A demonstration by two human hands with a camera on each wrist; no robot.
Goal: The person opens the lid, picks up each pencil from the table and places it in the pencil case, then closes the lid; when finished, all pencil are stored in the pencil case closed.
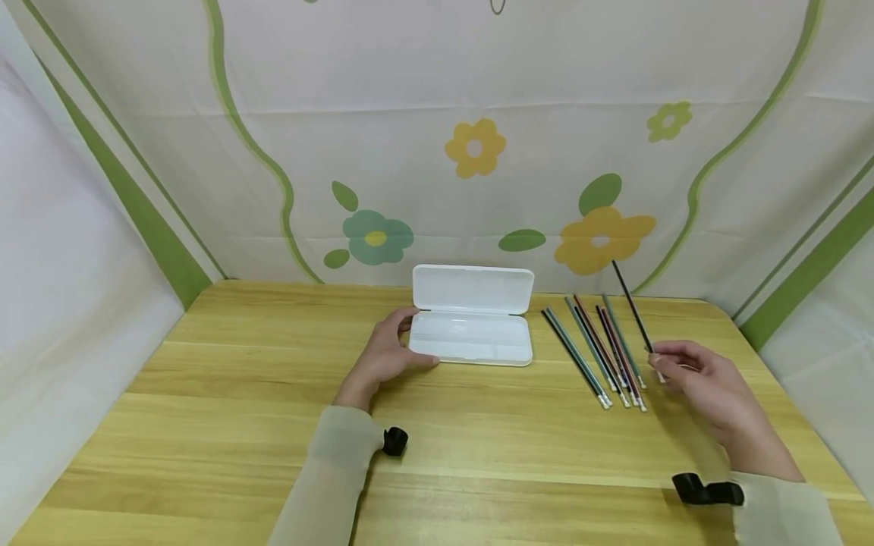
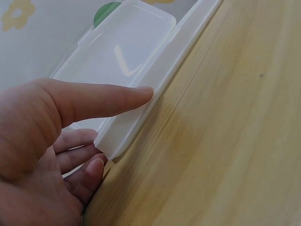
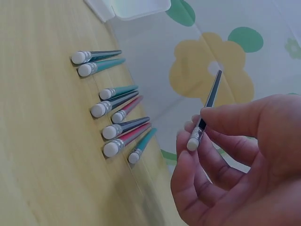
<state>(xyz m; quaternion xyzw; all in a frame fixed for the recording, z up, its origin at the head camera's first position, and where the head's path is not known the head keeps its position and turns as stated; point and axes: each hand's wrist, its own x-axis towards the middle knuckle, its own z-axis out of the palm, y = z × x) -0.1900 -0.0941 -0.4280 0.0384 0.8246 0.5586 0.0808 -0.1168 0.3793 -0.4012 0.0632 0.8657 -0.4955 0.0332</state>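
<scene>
White and shallow, the case (image 1: 471, 334) sits just above the centre of the head view, its lid (image 1: 473, 289) raised on the far side, near the patterned cloth (image 1: 382, 76). Around its left end spreads the left grip (image 1: 385, 353), thumb along the front edge and fingers by the rear corner; if that light hold slips or pushes, the case could skid over the desk (image 1: 478, 455) or the lid could drop shut. At centre right, the right grip (image 1: 706, 387) is closed to a fingertip pinch on one black pencil (image 1: 632, 307), close to its white eraser end. Such an off-centre hold probably lets the long shaft pivot or droop, since little of it is supported. Just left of that hand, the other pencils (image 1: 576, 357) lie in a loose fan; a low sweep leftward might catch their eraser ends and set some rolling. The left thumb overlaps the front rim, so a pencil lowered at that end could strike it. How firmly either hand presses, I cannot tell.
</scene>
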